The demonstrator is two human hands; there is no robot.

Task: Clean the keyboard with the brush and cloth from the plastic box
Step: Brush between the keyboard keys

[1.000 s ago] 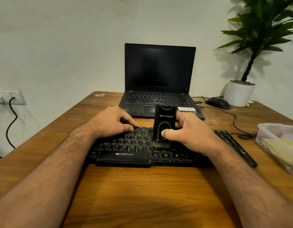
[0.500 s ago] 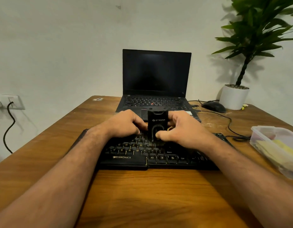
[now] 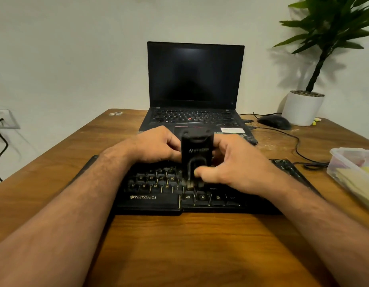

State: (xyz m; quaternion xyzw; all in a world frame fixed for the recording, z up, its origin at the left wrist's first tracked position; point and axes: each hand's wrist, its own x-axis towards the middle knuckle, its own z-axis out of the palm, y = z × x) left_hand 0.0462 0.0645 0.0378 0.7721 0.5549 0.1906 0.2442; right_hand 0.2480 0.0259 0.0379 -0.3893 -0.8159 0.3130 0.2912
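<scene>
Head view. The black brush [image 3: 197,157] stands upright over the middle of the black keyboard [image 3: 158,189], bristles down on the keys just above the bottom row. The right hand [image 3: 231,168] holds it: the thumb lies across its front face and the fingers [image 3: 218,142] wrap behind it, clamped on the body. The left hand [image 3: 158,145], at the brush's 9 o'clock, rests on the upper key rows with its fingers curled together against the brush's side; whether they grip the brush or only brace the keyboard cannot be told. The plastic box [image 3: 353,172], at 3 o'clock on the wooden surface [image 3: 179,245], holds yellowish folded material, probably the cloth, not yet in use.

Risks, as judgement: hard downward pressure could catch a keycap edge and lever it loose; a fast stroke may fling dust toward the laptop [image 3: 195,119] at 12 o'clock rather than off the keys; a sideways push could slide the keyboard if the left hand does not pin it.

Against the frame half a second earlier: the brush sits lower on the keyboard, its bristles nearer the bottom row, and the right thumb has moved down with it. The left hand has stayed in place.
</scene>
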